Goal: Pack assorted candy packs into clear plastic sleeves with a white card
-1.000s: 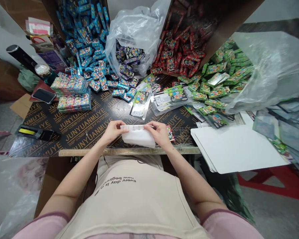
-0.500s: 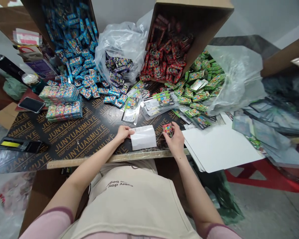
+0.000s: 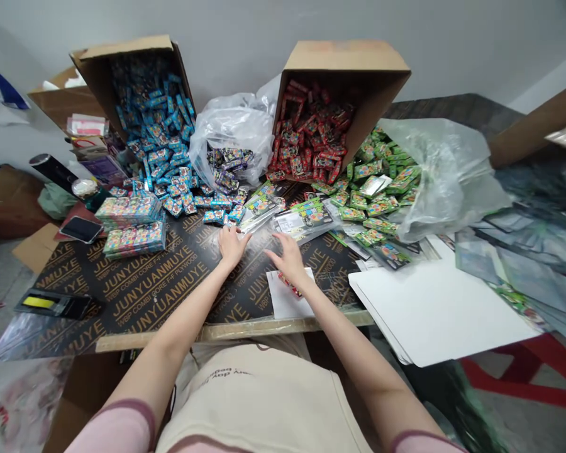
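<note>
My left hand (image 3: 233,245) is at the near end of a clear plastic bag with a green and black printed top (image 3: 260,211). Its fingers are curled onto the clear film, which partly blurs into the shiny table. My right hand (image 3: 288,257) hovers just to the right, thumb and fingers apart, holding nothing. Below its wrist, a white paper sheet (image 3: 279,303) lies near the table's front edge. A small red candy-like packet (image 3: 287,283) rests on that sheet, partly covered by my right hand and wrist. More printed bags (image 3: 306,217) lie beyond my fingertips.
Open cartons hold blue packets (image 3: 155,119) and red packets (image 3: 306,132). Purple packets (image 3: 229,165) spill from a plastic bag, green packets (image 3: 382,182) from another. Stacked packet bundles (image 3: 134,242), a phone (image 3: 81,229) and a tape dispenser (image 3: 51,304) lie left; white sheets (image 3: 434,308) lie right.
My right hand has let go of the red packet, now on the white sheet. My left hand has released the sheet and reached forward to the printed bag, which is now more slanted. The view tilted up.
</note>
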{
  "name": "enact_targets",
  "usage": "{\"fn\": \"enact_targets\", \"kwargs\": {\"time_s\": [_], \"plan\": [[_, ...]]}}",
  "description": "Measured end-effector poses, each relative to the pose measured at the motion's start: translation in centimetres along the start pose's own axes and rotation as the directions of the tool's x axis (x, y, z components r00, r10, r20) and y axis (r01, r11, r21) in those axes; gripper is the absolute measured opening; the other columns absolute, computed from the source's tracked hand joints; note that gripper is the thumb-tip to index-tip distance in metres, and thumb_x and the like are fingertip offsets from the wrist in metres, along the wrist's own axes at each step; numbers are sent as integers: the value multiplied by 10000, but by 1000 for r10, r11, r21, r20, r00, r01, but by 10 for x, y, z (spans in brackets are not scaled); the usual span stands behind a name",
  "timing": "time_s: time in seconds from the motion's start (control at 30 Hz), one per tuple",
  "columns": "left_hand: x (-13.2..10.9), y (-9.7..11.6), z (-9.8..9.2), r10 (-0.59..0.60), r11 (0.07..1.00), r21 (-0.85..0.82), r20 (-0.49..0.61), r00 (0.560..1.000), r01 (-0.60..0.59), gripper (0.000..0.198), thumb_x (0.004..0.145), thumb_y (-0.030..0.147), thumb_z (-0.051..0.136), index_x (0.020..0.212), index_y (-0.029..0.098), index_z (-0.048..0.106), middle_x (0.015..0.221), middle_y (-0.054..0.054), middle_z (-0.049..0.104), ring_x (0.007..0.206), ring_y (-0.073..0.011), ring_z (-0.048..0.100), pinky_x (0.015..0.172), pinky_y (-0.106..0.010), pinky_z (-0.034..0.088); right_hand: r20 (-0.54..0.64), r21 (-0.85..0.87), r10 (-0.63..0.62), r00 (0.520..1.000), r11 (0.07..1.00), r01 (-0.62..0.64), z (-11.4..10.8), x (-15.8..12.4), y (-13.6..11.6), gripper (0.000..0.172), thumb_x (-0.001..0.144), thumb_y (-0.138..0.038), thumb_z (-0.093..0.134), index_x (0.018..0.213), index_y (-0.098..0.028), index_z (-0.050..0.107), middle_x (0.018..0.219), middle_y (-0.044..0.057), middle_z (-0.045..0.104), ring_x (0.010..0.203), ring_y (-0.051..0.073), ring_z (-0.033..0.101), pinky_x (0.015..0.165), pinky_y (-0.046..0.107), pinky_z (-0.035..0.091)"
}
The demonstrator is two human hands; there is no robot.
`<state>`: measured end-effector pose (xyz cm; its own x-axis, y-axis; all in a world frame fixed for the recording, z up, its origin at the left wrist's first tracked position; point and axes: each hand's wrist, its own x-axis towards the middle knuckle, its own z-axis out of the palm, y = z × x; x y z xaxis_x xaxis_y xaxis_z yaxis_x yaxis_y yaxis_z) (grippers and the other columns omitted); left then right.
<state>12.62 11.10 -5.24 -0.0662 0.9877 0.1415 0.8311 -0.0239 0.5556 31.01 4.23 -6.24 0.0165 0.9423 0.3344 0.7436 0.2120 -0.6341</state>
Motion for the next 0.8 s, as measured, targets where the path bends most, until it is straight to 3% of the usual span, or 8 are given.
{"fn": "enact_targets", "kwargs": {"time_s": [0.07,0.17,0.23,0.33,0.43,0.57,0.73,0.8], "plan": [[10,1,3,78,989,123,66,995,-85,439,798,446,668,1134,164,643,1228,-204,565,1190,-353,491,977,-470,387,33,-42,18,999,999,-17,11,44,-5,462,878,-433,566,1257,-170,567,1309,165,548,1237,299,473,1028,451,374],[9,-2,9,205,935,238,243,948,-263,604,805,495,648,1314,187,544,1487,-208,372,1375,-381,312,1068,-561,291,116,-218,163,980,966,-135,20,108,-3,461,897,-383,554,1295,-152,542,1371,170,506,1285,294,414,1045,430,338],[-1,-8,11,261,891,287,313,913,-353,644,838,538,583,1375,193,490,1551,-192,277,1432,-377,216,1105,-601,219,138,-303,277,951,926,-226,21,142,3,500,888,-365,577,1332,-147,507,1353,189,517,1283,311,409,1042,459,320],[-28,-17,8,312,844,342,312,897,-412,664,870,583,495,1412,203,450,1533,-187,320,1420,-375,249,1113,-602,213,125,-344,396,910,877,-334,24,176,12,603,828,-358,662,1342,-97,483,1300,265,525,1233,378,443,993,552,317],[-57,-23,-1,340,829,363,279,898,-426,661,875,607,455,1389,194,483,1436,-197,440,1338,-384,358,1103,-589,237,196,-352,415,888,875,-332,37,188,14,668,678,-314,804,1259,-101,552,1275,255,546,1189,379,485,973,526,342],[-77,-29,-17,339,827,373,267,902,-421,615,867,603,476,1319,192,553,1250,-180,546,1201,-362,452,1079,-573,261,352,-292,324,878,929,-226,55,181,12,608,534,-150,849,1104,-163,637,1146,119,649,1046,264,582,876,335,430],[-64,-39,-27,250,904,278,270,930,-324,408,869,520,554,1137,233,665,1115,-118,574,1085,-289,498,1000,-484,355,433,-182,228,872,970,-163,50,172,8,146,636,-157,763,746,-136,671,740,34,685,709,162,612,657,232,435],[-53,-41,-27,206,933,235,271,940,-272,423,849,474,609,1179,213,643,1173,-134,569,1116,-290,497,979,-450,378,422,-145,185,888,980,-136,43,171,2,107,640,-151,749,646,-141,643,649,24,660,641,150,590,620,230,419]]}}
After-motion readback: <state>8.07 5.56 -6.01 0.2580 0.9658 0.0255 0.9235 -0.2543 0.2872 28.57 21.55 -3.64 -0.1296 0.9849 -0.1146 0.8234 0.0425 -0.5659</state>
